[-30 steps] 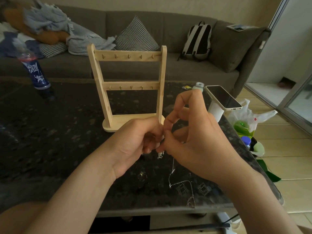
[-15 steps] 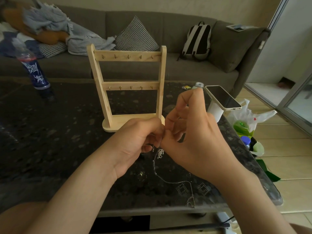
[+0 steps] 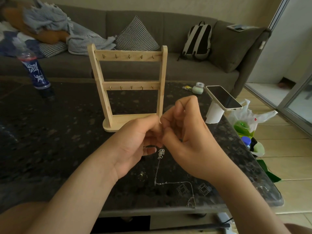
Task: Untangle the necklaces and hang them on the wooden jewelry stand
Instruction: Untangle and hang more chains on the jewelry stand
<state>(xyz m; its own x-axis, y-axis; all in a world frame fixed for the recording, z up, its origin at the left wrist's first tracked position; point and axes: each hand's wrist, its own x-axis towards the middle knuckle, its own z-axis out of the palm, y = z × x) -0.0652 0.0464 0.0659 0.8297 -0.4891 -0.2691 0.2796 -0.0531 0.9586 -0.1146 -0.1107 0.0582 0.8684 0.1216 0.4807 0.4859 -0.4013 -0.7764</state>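
A: Both hands up over the table (image 3: pixel 50 146); left hand (image 3: pixel 135 141) & right hand (image 3: pixel 187 142) close together, fingertips pinching the necklaces (image 3: pixel 161 152) at a knot; the chain drops to the tabletop, tail near the front edge.
B: Go slow imo; tease one loop w/ a nail, no yanking, that prob. tightens it; wooden jewelry stand (image 3: pixel 128 85) waits just behind, hooks bare.
A: How many chains? Can't tell; fingers hide the pinch itself; thin links vanish vs the dark top.
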